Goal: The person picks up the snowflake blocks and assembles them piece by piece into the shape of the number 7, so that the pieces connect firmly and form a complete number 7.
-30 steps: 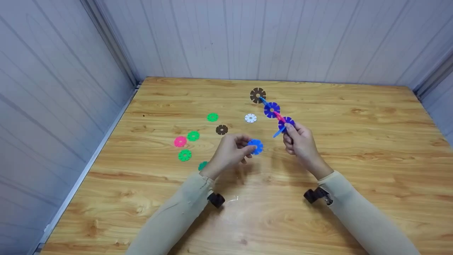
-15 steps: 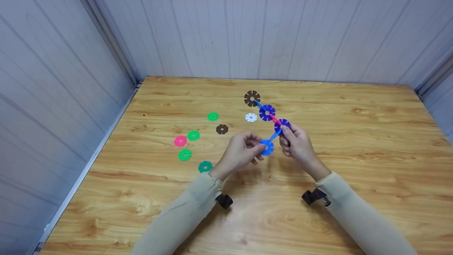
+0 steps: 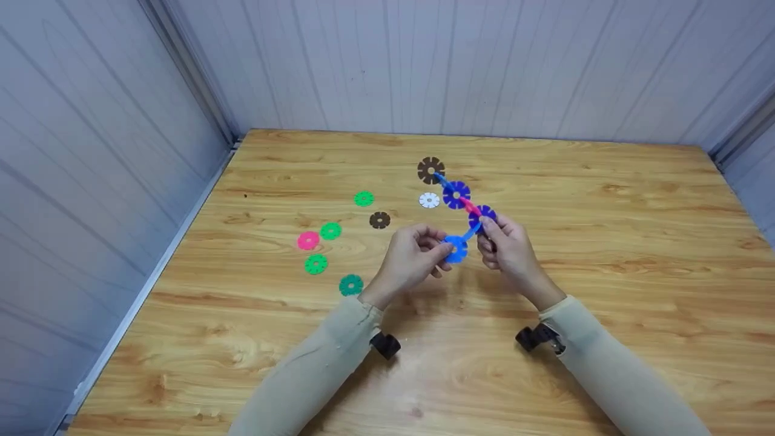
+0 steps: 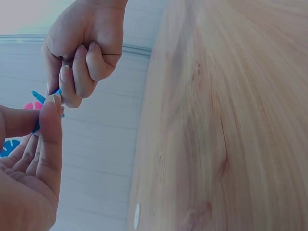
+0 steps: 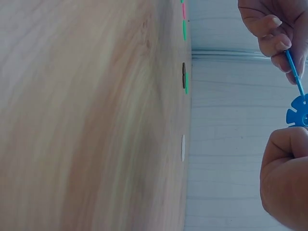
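My left hand (image 3: pixel 416 255) pinches a blue notched disc (image 3: pixel 458 249) between thumb and fingers. A chain of slotted discs is held up by my right hand (image 3: pixel 513 247), whose thumb and fingers grip a purple disc (image 3: pixel 482 213). From there the chain runs back through a pink disc (image 3: pixel 470 206), another purple disc (image 3: pixel 456 195) and an edge-on blue disc (image 3: pixel 442 180) to a brown disc (image 3: pixel 430 171). A second blue disc (image 3: pixel 471 231) spans from the gripped purple one to the left hand's disc. In the right wrist view the edge-on blue disc (image 5: pixel 294 72) meets a flat-facing blue disc (image 5: pixel 297 113).
Loose notched discs lie on the wooden table (image 3: pixel 636 242): a white disc (image 3: pixel 429 200), a small brown disc (image 3: pixel 379 220), a pink disc (image 3: pixel 308 240), a dark green disc (image 3: pixel 351 285) and several bright green ones. Pale panel walls (image 3: pixel 412 66) stand behind and at the sides.
My left hand has moved right, bringing its blue disc against the blue disc at the chain's near end. My right hand and the chain have shifted slightly left and nearer.
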`<state>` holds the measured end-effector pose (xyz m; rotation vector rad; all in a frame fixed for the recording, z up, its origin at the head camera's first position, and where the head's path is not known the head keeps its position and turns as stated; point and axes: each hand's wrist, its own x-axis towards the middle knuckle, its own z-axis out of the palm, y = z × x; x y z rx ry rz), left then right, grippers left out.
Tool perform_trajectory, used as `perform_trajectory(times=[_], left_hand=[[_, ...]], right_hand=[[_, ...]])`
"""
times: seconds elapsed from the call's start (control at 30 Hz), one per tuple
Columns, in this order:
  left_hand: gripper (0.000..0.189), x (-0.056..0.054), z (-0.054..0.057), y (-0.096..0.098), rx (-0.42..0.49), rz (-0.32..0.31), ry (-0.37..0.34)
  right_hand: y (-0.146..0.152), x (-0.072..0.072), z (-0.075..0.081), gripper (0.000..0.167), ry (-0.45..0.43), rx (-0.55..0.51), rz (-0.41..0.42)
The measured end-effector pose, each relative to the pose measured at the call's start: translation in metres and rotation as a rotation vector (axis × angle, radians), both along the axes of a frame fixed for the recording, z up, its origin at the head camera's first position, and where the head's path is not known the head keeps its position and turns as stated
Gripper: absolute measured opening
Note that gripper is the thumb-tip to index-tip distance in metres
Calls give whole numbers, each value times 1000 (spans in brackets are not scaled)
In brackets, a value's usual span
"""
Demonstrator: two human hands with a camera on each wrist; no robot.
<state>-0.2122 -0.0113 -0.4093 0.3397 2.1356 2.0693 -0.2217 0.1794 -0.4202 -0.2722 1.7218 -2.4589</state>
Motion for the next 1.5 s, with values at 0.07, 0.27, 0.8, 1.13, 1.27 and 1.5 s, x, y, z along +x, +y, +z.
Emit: perform_trajectory(times=[0.07,0.27,0.8,1.13,1.27,1.5], left_hand=[[7,0,-1,0,11,8,2],[5,2,-6,3,53,34,11],[7,4,-13,4,84,50,27],[19,0,-7,-23,-138,-96,61],[27,-3,-7,-38,-313,-124,161],[41,-5,-8,-69,-594,-167,158]], right_hand=[[-2,1,-1,24,-4,-5,5],[-10,3,-7,26,-37,-14,-17],[-18,8,-2,24,-93,37,-52],[-18,6,-3,26,-74,42,-39],[-17,5,-3,25,-61,49,-37],[-14,5,-1,26,-80,44,-41]])
